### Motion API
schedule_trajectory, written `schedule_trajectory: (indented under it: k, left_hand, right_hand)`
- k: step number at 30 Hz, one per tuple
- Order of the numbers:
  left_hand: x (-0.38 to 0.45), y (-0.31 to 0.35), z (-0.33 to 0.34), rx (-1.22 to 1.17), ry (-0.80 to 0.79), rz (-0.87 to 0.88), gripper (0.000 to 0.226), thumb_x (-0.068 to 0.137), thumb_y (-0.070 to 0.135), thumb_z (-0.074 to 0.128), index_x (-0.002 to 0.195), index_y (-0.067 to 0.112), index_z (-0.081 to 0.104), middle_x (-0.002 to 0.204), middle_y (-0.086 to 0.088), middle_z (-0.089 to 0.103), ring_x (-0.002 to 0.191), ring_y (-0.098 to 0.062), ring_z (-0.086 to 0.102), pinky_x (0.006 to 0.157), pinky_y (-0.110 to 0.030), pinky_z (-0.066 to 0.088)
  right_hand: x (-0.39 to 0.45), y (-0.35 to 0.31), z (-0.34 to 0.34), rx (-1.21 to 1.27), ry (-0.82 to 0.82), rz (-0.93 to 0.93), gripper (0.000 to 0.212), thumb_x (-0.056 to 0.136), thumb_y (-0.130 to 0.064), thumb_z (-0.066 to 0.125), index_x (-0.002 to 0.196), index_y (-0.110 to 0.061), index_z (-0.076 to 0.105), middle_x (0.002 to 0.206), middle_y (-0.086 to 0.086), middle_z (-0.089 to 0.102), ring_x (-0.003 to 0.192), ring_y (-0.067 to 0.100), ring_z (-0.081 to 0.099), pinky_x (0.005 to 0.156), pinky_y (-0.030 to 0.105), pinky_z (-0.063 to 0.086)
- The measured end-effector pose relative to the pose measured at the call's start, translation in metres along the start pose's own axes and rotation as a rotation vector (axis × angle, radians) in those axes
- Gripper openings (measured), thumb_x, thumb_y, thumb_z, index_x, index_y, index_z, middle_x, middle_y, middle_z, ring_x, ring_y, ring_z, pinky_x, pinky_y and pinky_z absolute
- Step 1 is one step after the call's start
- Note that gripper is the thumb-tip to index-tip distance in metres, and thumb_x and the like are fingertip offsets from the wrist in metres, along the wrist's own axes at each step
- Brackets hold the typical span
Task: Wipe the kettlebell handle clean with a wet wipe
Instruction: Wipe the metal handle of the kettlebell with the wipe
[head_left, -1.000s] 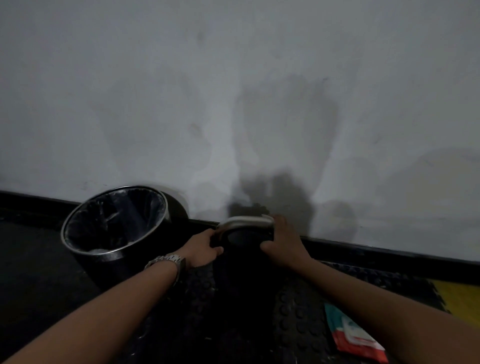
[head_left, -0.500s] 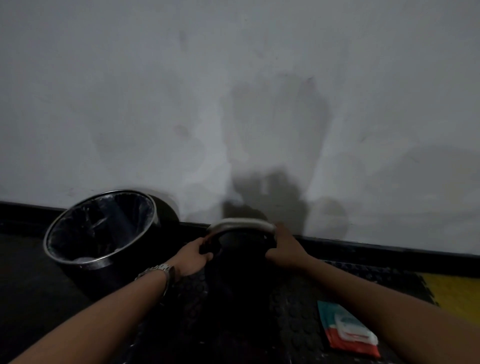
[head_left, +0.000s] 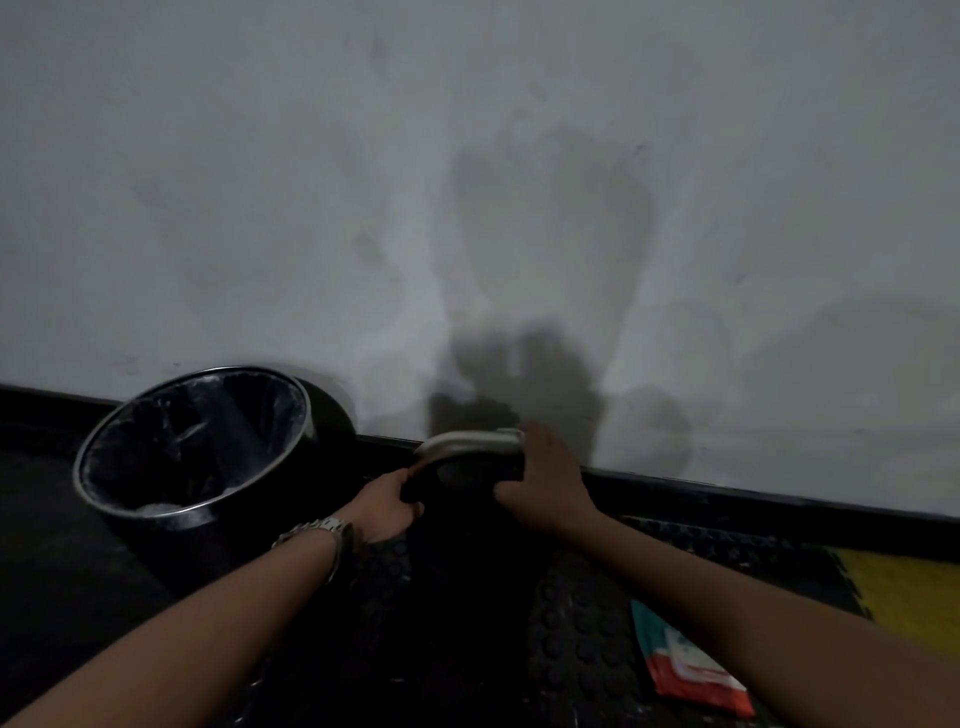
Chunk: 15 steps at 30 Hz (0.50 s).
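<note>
Kettlebell handle (head_left: 470, 442): centre of frame, low against the wall, pale arch above the dark body.
Right hand (head_left: 540, 480): wrapped round the handle's right end; a pale wipe (head_left: 511, 435) seems pinched under my fingers.
Left hand (head_left: 387, 504): gripping the left leg to steady it.
Method: press firmly, slide leftward over the arch, keep the base planted.

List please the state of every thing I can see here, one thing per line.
Black kettlebell with grey metal handle: upright on the mat, gripped.
Left hand: closed on the handle's left base.
Right hand: closed on its right end.
Round black bin: open, lined.
Red-and-teal wipe packet: flat on the mat.
</note>
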<state>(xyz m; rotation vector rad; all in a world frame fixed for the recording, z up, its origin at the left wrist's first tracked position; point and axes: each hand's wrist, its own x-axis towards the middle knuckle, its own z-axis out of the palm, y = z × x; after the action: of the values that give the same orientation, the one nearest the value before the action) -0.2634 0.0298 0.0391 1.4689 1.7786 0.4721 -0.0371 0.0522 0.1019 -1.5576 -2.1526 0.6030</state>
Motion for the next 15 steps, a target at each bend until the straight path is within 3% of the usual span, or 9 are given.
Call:
schedule_trajectory:
  k: [4, 10, 15]
  left_hand:
    - [0.001, -0.001, 0.001, 0.039, 0.014, 0.025, 0.044, 0.088, 0.018, 0.061, 0.130, 0.025, 0.055, 0.115, 0.001, 0.068, 0.107, -0.014, 0.062, 0.096, -0.025, 0.046]
    - [0.002, -0.005, 0.006, 0.066, 0.074, 0.035, 0.038, 0.092, 0.018, 0.059, 0.130, 0.022, 0.056, 0.116, 0.001, 0.067, 0.108, -0.013, 0.060, 0.089, -0.019, 0.041]
    - [0.003, -0.001, 0.005, 0.116, 0.071, 0.038, 0.040, 0.093, 0.019, 0.058, 0.132, 0.021, 0.053, 0.120, -0.002, 0.065, 0.109, -0.014, 0.058, 0.086, -0.018, 0.038]
  right_hand:
    - [0.007, -0.012, 0.000, -0.295, -0.025, -0.193, 0.087, 0.052, -0.056, 0.039, 0.129, -0.015, 0.040, 0.124, 0.008, 0.048, 0.115, 0.030, 0.043, 0.105, 0.039, 0.029]
    - [-0.001, -0.008, 0.011, -0.475, 0.042, -0.392, 0.096, 0.055, -0.037, 0.057, 0.142, -0.013, 0.024, 0.133, 0.008, 0.039, 0.125, 0.029, 0.035, 0.116, 0.041, 0.018]
    - [-0.021, 0.030, 0.007, -0.448, 0.086, -0.423, 0.107, 0.058, -0.028, 0.054, 0.150, -0.011, 0.002, 0.157, 0.009, 0.011, 0.146, 0.025, 0.006, 0.120, 0.041, 0.011]
